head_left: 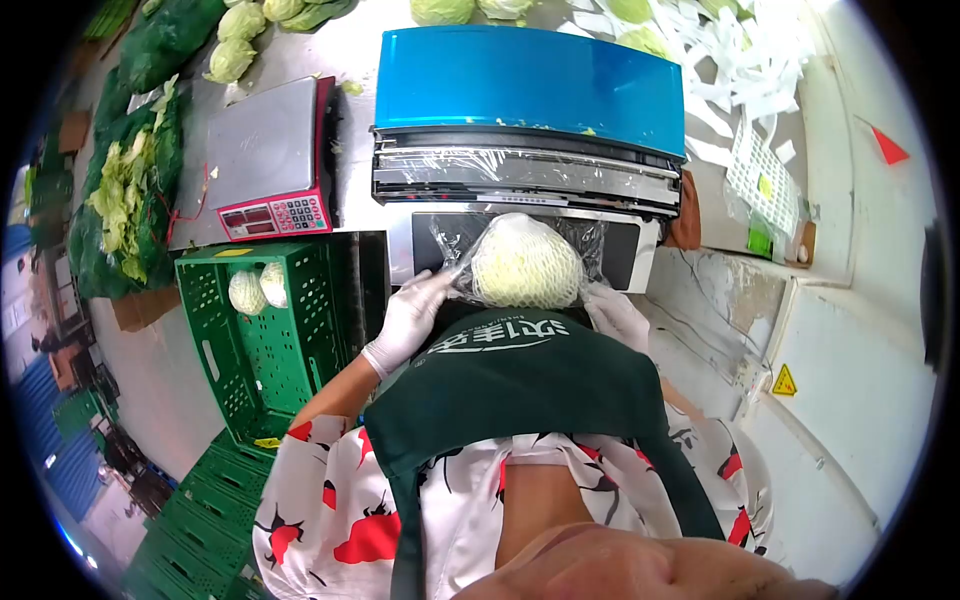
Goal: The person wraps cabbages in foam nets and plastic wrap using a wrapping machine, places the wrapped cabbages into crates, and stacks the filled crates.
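Note:
A pale cabbage in a white foam net (pixel 527 262) sits at the front of the wrapping machine (pixel 528 90), close against my apron. Clear cling film (pixel 455 240) spreads out on both sides of it. My gloved left hand (pixel 410 318) pinches the film at the cabbage's left. On the other side, my gloved right hand (pixel 618 316) has its fingers closed on the film edge by the cabbage. Under the film lies the machine's dark plate (pixel 622 255); more film stretches across the metal rollers behind.
Left of the machine stands a red scale (pixel 268 150). Below it, a green crate (pixel 210 340) holds two netted cabbages (pixel 250 290). Bare cabbages (pixel 232 58) lie at the back left, near green mesh sacks (pixel 120 215). White foam nets (pixel 770 60) are heaped at the back right.

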The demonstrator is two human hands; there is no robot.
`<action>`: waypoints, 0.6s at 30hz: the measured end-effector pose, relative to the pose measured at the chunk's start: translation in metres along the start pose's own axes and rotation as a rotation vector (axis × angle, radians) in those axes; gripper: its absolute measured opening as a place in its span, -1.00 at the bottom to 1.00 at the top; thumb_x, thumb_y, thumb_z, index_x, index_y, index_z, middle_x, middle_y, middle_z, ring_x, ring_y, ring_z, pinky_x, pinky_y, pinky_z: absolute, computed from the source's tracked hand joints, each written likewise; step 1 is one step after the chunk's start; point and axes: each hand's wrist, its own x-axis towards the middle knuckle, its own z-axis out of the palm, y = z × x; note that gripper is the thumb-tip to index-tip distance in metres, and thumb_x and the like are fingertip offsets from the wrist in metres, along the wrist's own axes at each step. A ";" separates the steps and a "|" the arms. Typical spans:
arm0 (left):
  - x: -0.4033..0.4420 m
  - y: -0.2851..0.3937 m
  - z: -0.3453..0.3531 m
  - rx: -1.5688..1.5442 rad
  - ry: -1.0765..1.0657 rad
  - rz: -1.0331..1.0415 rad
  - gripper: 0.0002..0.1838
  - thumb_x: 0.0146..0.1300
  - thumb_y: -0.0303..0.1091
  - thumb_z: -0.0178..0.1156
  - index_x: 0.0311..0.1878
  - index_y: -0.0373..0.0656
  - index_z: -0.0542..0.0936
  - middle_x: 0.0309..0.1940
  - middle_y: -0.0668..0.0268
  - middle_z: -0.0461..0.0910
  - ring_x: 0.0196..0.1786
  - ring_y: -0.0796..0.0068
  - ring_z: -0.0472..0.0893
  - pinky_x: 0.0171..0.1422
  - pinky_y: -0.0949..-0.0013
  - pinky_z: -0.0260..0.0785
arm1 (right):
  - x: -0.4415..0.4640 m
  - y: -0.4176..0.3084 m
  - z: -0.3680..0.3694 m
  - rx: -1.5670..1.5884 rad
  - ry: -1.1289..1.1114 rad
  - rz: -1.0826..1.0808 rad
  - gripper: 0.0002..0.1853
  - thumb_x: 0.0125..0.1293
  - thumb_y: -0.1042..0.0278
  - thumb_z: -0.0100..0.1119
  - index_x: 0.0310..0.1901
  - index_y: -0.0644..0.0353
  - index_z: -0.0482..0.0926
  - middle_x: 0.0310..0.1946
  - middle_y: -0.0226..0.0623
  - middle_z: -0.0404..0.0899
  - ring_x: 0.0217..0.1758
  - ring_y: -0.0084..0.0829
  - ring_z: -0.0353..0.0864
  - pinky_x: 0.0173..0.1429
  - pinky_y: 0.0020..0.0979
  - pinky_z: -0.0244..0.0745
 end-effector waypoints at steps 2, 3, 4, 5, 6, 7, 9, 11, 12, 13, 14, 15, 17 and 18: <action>0.007 0.015 0.000 -0.457 0.092 -0.271 -0.56 0.52 -0.49 0.04 0.43 -0.15 0.40 -0.48 0.41 0.49 -0.44 0.63 0.57 -0.18 0.49 0.51 | -0.005 0.007 0.012 -0.207 0.229 -0.143 -0.80 0.47 0.35 0.18 -0.03 0.27 0.66 -0.21 -0.18 0.75 -0.14 -0.44 0.72 0.00 -0.41 0.60; 0.015 0.025 -0.005 -0.418 0.117 -0.257 -0.53 0.55 -0.44 0.01 0.49 -0.09 0.33 -0.52 0.49 0.37 -0.56 0.74 0.43 -0.36 0.64 0.38 | 0.001 0.000 0.008 0.008 0.234 0.041 -0.81 0.48 0.34 0.17 -0.08 0.28 0.66 -0.28 -0.22 0.74 -0.24 -0.46 0.70 -0.09 -0.44 0.58; 0.021 0.037 -0.015 -0.569 0.111 -0.332 -0.54 0.58 -0.39 -0.01 0.49 -0.07 0.33 -0.52 0.52 0.35 -0.58 0.76 0.35 -0.43 0.66 0.28 | 0.010 -0.009 -0.001 0.225 0.237 0.226 -0.81 0.49 0.33 0.15 -0.12 0.28 0.65 -0.35 -0.25 0.72 -0.34 -0.48 0.68 -0.18 -0.48 0.56; 0.025 0.044 -0.023 -0.721 0.107 -0.409 -0.55 0.60 -0.34 -0.04 0.49 -0.05 0.33 -0.52 0.56 0.33 -0.61 0.79 0.27 -0.50 0.68 0.18 | 0.017 -0.021 -0.010 0.443 0.237 0.411 -0.80 0.50 0.32 0.14 -0.16 0.28 0.65 -0.42 -0.29 0.71 -0.45 -0.50 0.66 -0.27 -0.51 0.55; 0.028 0.030 -0.031 -0.630 0.125 -0.374 -0.56 0.62 -0.24 -0.07 0.47 -0.09 0.35 -0.53 0.60 0.31 -0.63 0.81 0.16 -0.54 0.67 0.03 | 0.021 -0.029 -0.018 0.544 0.259 0.436 -0.74 0.52 0.22 0.13 -0.27 0.22 0.62 -0.56 -0.38 0.63 -0.60 -0.60 0.55 -0.46 -0.60 0.37; 0.024 0.024 -0.042 -0.962 0.076 -0.355 -0.57 0.61 -0.22 -0.03 0.40 -0.19 0.43 -0.57 0.62 0.28 -0.60 0.83 0.17 -0.54 0.66 -0.01 | 0.019 -0.026 -0.020 0.618 0.223 0.523 -0.72 0.53 0.19 0.11 -0.27 0.21 0.61 -0.60 -0.40 0.58 -0.63 -0.61 0.48 -0.49 -0.62 0.29; 0.011 0.010 -0.043 -0.864 -0.089 -0.596 -0.62 0.60 -0.22 -0.04 0.26 -0.26 0.55 -0.58 0.61 0.30 -0.57 0.81 0.23 -0.49 0.66 0.08 | 0.012 -0.015 -0.027 0.766 0.146 0.710 -0.68 0.55 0.13 0.06 -0.26 0.20 0.58 -0.67 -0.46 0.49 -0.70 -0.65 0.34 -0.57 -0.65 0.13; -0.017 -0.065 0.012 -0.562 -0.239 -0.565 -0.63 0.59 -0.24 -0.06 0.04 -0.26 0.68 -0.39 0.40 0.65 -0.48 0.64 0.51 -0.32 0.50 0.38 | -0.006 0.044 -0.007 1.159 -0.049 0.890 -0.75 0.50 0.12 0.14 -0.22 0.10 0.65 -0.44 -0.41 0.65 -0.42 -0.60 0.63 -0.44 -0.56 0.38; -0.022 -0.071 0.031 -0.434 -0.306 -0.500 -0.66 0.54 -0.28 -0.04 -0.01 -0.24 0.70 -0.25 0.23 0.74 -0.34 0.41 0.66 -0.16 0.38 0.50 | -0.011 0.060 0.015 1.246 0.054 0.954 -0.76 0.49 0.13 0.14 -0.14 0.13 0.64 -0.35 -0.40 0.66 -0.33 -0.58 0.65 -0.31 -0.52 0.46; -0.019 -0.073 0.048 -0.221 -0.437 -0.432 -0.65 0.50 -0.25 -0.02 -0.06 -0.27 0.69 -0.21 0.09 0.74 -0.18 0.25 0.73 -0.01 0.28 0.54 | -0.012 0.072 0.038 1.126 0.084 0.888 -0.75 0.51 0.14 0.12 -0.09 0.15 0.63 -0.28 -0.38 0.66 -0.23 -0.56 0.65 -0.19 -0.48 0.49; -0.010 -0.071 0.071 -0.165 -0.515 -0.558 -0.64 0.46 -0.21 0.04 -0.09 -0.31 0.69 -0.22 0.04 0.73 -0.13 0.23 0.74 -0.01 0.22 0.56 | -0.013 0.082 0.062 1.000 0.117 0.829 -0.73 0.52 0.15 0.09 -0.03 0.17 0.61 -0.21 -0.37 0.66 -0.13 -0.54 0.65 -0.06 -0.45 0.53; 0.001 -0.066 0.093 -0.249 -0.524 -0.567 -0.67 0.40 -0.20 0.14 -0.09 -0.30 0.68 -0.27 0.00 0.73 -0.16 0.14 0.75 -0.04 0.18 0.58 | -0.015 0.096 0.083 0.799 0.086 0.731 -0.73 0.52 0.16 0.09 -0.03 0.18 0.61 -0.19 -0.37 0.65 -0.12 -0.54 0.64 -0.05 -0.45 0.53; 0.007 -0.091 0.136 -0.128 -0.496 0.019 -0.72 0.27 -0.25 0.27 -0.13 -0.31 0.68 -0.38 -0.06 0.69 -0.35 -0.01 0.71 -0.23 0.14 0.59 | -0.015 0.107 0.120 0.649 -0.017 0.542 -0.74 0.52 0.17 0.09 -0.02 0.19 0.60 -0.17 -0.38 0.64 -0.10 -0.56 0.63 -0.03 -0.46 0.52; 0.011 -0.083 0.133 -0.072 -0.455 0.060 -0.74 0.21 -0.28 0.28 -0.18 -0.29 0.67 -0.43 -0.03 0.67 -0.39 0.00 0.70 -0.26 0.13 0.58 | -0.009 0.097 0.125 0.761 -0.058 0.503 -0.74 0.52 0.18 0.10 -0.01 0.19 0.60 -0.16 -0.38 0.64 -0.09 -0.56 0.62 -0.02 -0.46 0.52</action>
